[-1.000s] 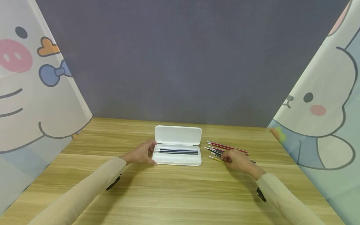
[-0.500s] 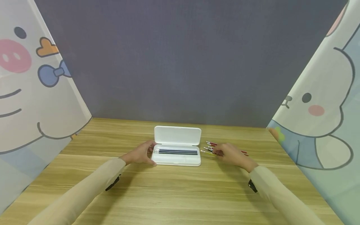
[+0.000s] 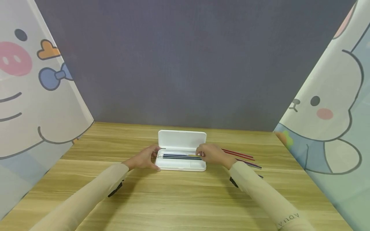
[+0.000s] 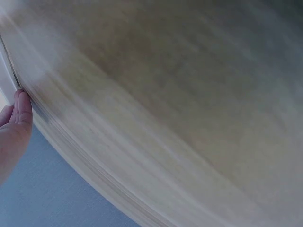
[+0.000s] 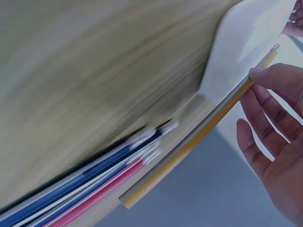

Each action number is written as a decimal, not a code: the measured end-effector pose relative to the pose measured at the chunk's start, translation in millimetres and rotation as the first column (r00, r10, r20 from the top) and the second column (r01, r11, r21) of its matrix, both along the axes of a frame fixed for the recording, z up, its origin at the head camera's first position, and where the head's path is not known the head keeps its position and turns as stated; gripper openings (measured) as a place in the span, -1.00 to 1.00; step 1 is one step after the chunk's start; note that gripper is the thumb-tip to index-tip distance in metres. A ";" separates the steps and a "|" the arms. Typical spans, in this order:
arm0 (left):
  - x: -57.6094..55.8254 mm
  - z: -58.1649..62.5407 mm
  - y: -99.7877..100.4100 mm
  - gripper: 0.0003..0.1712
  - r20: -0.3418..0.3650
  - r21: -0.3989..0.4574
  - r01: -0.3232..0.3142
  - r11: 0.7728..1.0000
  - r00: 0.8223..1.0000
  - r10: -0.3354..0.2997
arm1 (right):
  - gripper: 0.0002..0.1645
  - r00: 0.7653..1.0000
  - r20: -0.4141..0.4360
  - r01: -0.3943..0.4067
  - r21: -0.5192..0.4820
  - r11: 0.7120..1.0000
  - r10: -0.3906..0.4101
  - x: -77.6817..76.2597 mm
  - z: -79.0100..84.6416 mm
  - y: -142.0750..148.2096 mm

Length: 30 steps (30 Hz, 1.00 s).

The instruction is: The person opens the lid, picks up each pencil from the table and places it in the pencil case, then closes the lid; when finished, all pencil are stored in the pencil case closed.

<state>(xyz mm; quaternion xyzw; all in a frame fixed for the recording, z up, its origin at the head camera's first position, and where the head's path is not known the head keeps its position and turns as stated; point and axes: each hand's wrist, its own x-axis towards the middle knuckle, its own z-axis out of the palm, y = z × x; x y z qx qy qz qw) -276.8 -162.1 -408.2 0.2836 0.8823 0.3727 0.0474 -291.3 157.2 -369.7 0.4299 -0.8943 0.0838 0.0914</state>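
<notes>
An opened white pencil case (image 3: 173,165) lies on the table, its lid raised at the back. Several dark blue pencils (image 3: 179,157) lie lengthwise in its tray. At the case's left end, my left hand (image 3: 142,158) holds it with the thumb at the front corner and fingers toward the back; in the left wrist view those fingertips touch its edge. Over the right end of the case, my right hand (image 3: 213,154) pinches a yellow pencil (image 5: 203,135) near its eraser end. The right wrist view shows this pencil slanting, its eraser end over the case.
Red pencils (image 3: 242,154) and blue pencils (image 3: 252,165) lie loose on the wooden table (image 3: 173,199) to the right of the case, partly hidden by my right hand. A dark grey panel (image 3: 185,70) stands behind the table, with cartoon-printed panels on both sides.
My right hand has picked the yellow pencil out of the loose pencils and carried it left to the case. Some loose pencils have shifted. My left hand has stayed on the case.
</notes>
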 end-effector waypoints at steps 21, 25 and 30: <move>-1.0 -1.8 -0.3 -0.11 0.022 0.032 0.008 0.999 1.000 -0.009 | -0.77 0.999 0.031 -0.029 0.088 0.996 0.026 -16.7 0.4 -83.3; -1.2 -1.7 -0.1 -0.13 0.024 0.048 0.022 0.999 0.999 -0.024 | -0.77 0.999 0.015 -0.036 0.089 0.995 0.035 -17.3 2.0 -91.6; -0.8 -0.9 0.1 -0.12 0.019 0.044 0.025 0.999 1.000 -0.026 | -0.77 0.999 0.005 -0.037 0.085 0.996 0.037 -19.8 0.9 -99.8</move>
